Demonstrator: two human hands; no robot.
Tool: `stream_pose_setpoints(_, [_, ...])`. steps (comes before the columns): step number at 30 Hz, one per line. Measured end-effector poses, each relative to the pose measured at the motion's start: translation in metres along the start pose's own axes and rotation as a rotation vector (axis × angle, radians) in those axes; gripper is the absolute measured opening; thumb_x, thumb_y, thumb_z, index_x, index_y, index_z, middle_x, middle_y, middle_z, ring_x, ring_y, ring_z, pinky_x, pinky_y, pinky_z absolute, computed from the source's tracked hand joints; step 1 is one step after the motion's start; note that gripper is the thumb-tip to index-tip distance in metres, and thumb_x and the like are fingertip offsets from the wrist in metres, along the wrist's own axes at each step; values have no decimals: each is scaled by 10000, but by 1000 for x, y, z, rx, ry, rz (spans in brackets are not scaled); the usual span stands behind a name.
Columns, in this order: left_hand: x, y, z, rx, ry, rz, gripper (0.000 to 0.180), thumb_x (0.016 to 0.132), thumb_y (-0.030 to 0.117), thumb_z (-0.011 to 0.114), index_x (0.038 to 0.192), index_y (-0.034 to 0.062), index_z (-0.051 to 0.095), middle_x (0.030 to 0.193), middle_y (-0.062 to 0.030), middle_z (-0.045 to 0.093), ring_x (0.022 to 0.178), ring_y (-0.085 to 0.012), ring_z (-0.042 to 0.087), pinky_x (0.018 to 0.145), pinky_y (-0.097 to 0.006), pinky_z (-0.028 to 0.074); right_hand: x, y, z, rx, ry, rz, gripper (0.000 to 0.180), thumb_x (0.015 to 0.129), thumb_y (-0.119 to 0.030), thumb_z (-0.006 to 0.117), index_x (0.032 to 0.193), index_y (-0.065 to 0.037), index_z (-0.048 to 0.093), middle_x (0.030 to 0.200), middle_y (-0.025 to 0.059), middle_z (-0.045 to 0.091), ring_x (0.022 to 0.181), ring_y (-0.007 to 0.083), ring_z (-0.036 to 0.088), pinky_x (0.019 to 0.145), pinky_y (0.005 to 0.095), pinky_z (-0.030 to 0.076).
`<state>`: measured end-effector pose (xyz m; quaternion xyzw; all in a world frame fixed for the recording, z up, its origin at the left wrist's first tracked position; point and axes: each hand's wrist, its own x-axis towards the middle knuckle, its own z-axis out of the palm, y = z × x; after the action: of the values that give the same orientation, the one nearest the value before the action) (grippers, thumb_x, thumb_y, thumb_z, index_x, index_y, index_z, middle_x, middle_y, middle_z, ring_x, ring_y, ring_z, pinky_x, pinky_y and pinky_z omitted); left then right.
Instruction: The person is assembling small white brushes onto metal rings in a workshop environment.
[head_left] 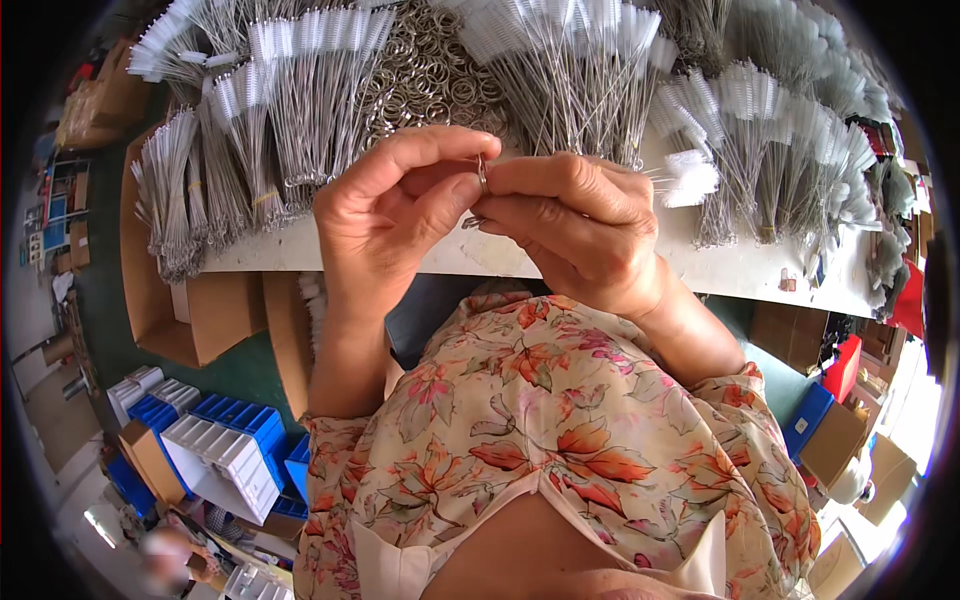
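Left hand [395,215] and right hand [575,225] — fingers pinched together on a small metal ring [482,172]; bundled brushes [300,100] (white-tipped) crowd the surface [740,268].

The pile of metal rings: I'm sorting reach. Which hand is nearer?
Left. The left hand sits just below the pile of metal rings; the right hand lies farther right.

Small ring [482,172] pinched between fingers [455,190] of left hand [395,215] and right hand [575,225]: bright metal, glossy; heap of key rings [425,75]: same shiny steel-grey metal; bottle brushes [300,90]: thin twisted wire stems, dull silver, white bristle tips, fuzzy and matt; desk [740,265]: pale top, smooth, matt; cardboard boxes [215,315]: brown, matt, plain paperboard; bins [235,445]: blue and white plastic, slight sheen; blouse [560,420]: soft floral cloth, matt.
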<state>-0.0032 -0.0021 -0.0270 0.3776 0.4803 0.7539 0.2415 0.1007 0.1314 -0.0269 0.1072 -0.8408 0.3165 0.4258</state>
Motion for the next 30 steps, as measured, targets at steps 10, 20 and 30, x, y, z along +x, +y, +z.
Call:
stream_pose_setpoints(10, [2,34,-12,428,-143,-42,247,732,-102,617,971,-39,625,953,-116,621,812,-151,636,706,-231,535,9,-14,2,221,-142,183,99,667,-78,663,763,-56,653,822,12,589,628,168,603,559,265,497])
stream_pose_setpoints(20, [-3,22,-5,534,32,252,282,697,-124,625,970,-53,620,946,-133,630,800,-161,642,700,-243,547,20,-17,-2,1119,-81,1081,186,836,-198,630,857,-13,635,703,-4,584,537,37,440,468,176,359])
stream_pose_setpoints(30, [11,16,-18,384,-95,-54,271,746,-113,579,1008,-52,611,952,-110,634,770,-95,600,681,-208,516,18,9,-6,876,-295,1059,133,788,-129,675,834,-6,654,674,10,600,538,36,489,471,178,398])
